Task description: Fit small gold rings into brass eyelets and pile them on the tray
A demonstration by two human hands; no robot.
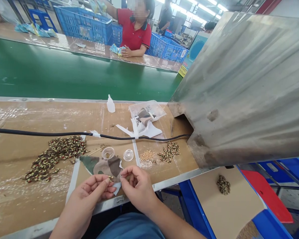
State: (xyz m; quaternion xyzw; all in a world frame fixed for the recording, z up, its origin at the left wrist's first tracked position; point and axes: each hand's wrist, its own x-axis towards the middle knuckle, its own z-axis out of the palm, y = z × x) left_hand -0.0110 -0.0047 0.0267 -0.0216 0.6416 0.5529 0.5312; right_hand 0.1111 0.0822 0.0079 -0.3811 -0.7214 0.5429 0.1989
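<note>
My left hand point(96, 191) is closed in a pinch on a small patterned piece point(111, 178), like those in the pile at left. Close beside it, my right hand point(137, 186) is also pinched, but what its fingertips hold, if anything, is too small to make out. Beneath both hands lies a camouflage cloth point(103, 166) with a pale edge. Just beyond the cloth stand a small transparent cup point(108, 153) and a round transparent lid point(128, 155). A thin stick point(96, 151) rests left of the cup.
Small patterned pieces form a large pile point(57, 154) at left and a smaller one point(169, 151) at right, near tan beads point(147, 155). A black cable point(52, 134) crosses the bench. Beyond are a white bottle point(111, 104), a plastic tray point(159, 111), tweezers point(171, 127) and a metal housing point(239, 89).
</note>
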